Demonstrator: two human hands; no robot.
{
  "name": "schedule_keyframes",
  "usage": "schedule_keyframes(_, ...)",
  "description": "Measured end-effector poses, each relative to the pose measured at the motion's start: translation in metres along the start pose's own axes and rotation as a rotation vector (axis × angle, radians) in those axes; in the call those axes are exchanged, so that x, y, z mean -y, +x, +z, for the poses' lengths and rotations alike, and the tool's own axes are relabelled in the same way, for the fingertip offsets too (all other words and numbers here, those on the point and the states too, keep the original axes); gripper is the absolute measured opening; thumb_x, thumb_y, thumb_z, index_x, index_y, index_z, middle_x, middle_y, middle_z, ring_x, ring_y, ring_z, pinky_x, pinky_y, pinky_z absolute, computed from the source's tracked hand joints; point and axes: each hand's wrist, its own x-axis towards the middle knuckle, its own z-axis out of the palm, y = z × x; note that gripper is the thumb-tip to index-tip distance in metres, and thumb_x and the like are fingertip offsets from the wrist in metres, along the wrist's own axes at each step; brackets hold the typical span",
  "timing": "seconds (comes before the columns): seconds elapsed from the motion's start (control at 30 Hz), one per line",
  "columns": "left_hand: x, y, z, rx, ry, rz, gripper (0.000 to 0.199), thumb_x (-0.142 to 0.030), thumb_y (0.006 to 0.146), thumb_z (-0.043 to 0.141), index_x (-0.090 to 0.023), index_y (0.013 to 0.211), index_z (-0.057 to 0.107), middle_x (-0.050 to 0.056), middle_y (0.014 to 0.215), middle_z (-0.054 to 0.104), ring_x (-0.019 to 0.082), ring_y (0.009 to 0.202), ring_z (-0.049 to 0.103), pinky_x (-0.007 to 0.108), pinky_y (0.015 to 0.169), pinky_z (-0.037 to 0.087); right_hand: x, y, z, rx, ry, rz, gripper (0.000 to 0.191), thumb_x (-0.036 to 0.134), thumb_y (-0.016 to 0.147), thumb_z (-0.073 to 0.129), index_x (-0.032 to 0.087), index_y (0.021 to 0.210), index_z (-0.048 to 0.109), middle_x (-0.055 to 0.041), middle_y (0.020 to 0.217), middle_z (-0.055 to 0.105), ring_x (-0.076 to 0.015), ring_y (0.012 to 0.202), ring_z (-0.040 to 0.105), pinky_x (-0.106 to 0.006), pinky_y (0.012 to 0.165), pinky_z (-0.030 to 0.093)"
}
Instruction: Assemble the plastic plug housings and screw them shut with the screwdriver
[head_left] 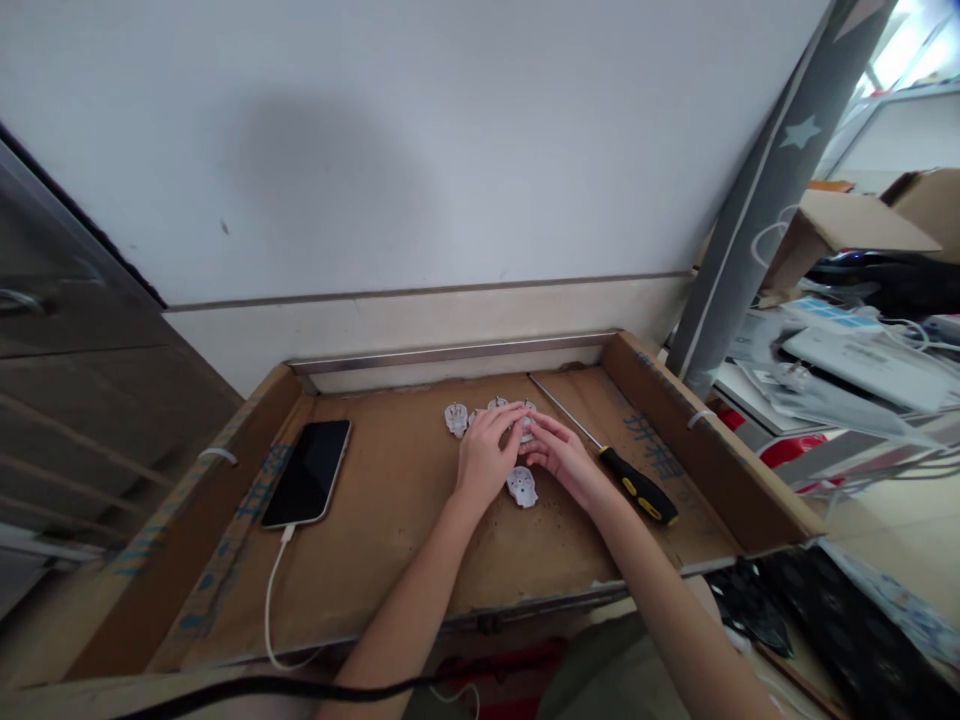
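Both my hands meet over the middle of the cardboard surface. My left hand (491, 448) has its fingers closed on a small white plug part (527, 428), partly hidden by the fingers. My right hand (559, 455) pinches the same part from the other side. Just below the fingertips lies a loose white plug cover (522, 486) with small holes. Beyond my left hand sits a white plug piece with metal pins (455, 418). Another pinned white piece (497, 403) shows behind the fingers, partly covered.
A long screwdriver (637, 485) with a black and yellow handle lies right of my right hand. At the left, a phone (309, 472) is attached to a white cable (268, 600). Raised cardboard walls (705, 440) flank the work surface; a white wall (450, 150) stands behind.
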Motion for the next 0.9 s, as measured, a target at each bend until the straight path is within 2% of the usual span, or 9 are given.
schedule_keyframes(0.13,0.005,0.002,-0.008,0.012,-0.003,-0.093,0.029,-0.015,0.085,0.050,-0.023,0.112,0.059,0.003,0.113,0.063,0.017,0.105,0.056,0.033,0.094,0.043,-0.001,0.002,0.001,-0.057,-0.041,-0.018,0.041,0.031,0.088,0.050,0.013,0.125,0.044,-0.0061,0.098,0.056,-0.0069,0.077,0.055,-0.020,0.064,0.051)
schedule_keyframes(0.27,0.011,0.003,-0.014,0.264,0.086,-0.179,0.036,-0.012,0.075,0.057,-0.024,0.109,0.059,0.001,0.106,0.064,0.020,0.098,0.057,0.034,0.088,0.045,-0.004,0.007,0.002,-0.150,-0.122,-0.051,0.036,0.028,0.087,0.052,0.011,0.118,0.048,-0.0047,0.094,0.055,-0.0055,0.074,0.053,-0.018,0.061,0.049)
schedule_keyframes(0.33,0.012,0.002,-0.015,0.332,0.128,-0.208,0.039,-0.016,0.074,0.060,-0.023,0.112,0.056,0.001,0.103,0.065,0.021,0.097,0.057,0.034,0.086,0.044,-0.005,0.010,-0.001,-0.229,-0.144,-0.078,0.034,0.029,0.087,0.051,0.011,0.116,0.048,-0.0048,0.095,0.054,-0.0054,0.074,0.052,-0.018,0.062,0.049)
schedule_keyframes(0.43,0.010,0.000,-0.015,0.348,0.165,-0.237,0.039,-0.025,0.076,0.062,-0.023,0.114,0.055,0.002,0.101,0.065,0.021,0.096,0.056,0.034,0.084,0.044,-0.005,0.013,-0.007,-0.331,-0.154,-0.107,0.036,0.031,0.088,0.050,0.011,0.118,0.046,-0.0053,0.096,0.054,-0.0058,0.075,0.053,-0.018,0.062,0.049)
schedule_keyframes(0.53,0.008,-0.001,-0.013,0.421,0.229,-0.197,0.022,-0.031,0.076,0.064,-0.023,0.097,0.063,0.002,0.096,0.065,0.022,0.093,0.056,0.033,0.082,0.042,-0.005,0.013,-0.011,-0.382,-0.161,-0.124,0.037,0.032,0.088,0.050,0.012,0.119,0.046,-0.0054,0.096,0.054,-0.0062,0.076,0.053,-0.019,0.063,0.049)
schedule_keyframes(0.63,0.008,-0.002,-0.011,0.471,0.263,-0.187,0.016,-0.030,0.077,0.063,-0.024,0.091,0.065,0.001,0.091,0.064,0.021,0.090,0.057,0.032,0.078,0.042,-0.005,0.012,-0.011,-0.397,-0.174,-0.140,0.037,0.032,0.088,0.050,0.012,0.119,0.046,-0.0056,0.097,0.054,-0.0064,0.077,0.053,-0.020,0.064,0.050)
schedule_keyframes(0.9,0.008,-0.002,-0.007,0.463,0.357,-0.200,0.012,-0.026,0.083,0.056,-0.022,0.085,0.066,0.002,0.089,0.065,0.020,0.089,0.057,0.030,0.076,0.043,-0.010,0.012,-0.006,-0.384,-0.221,-0.190,0.034,0.032,0.087,0.051,0.010,0.113,0.049,-0.0049,0.094,0.054,-0.0060,0.075,0.053,-0.019,0.063,0.049)
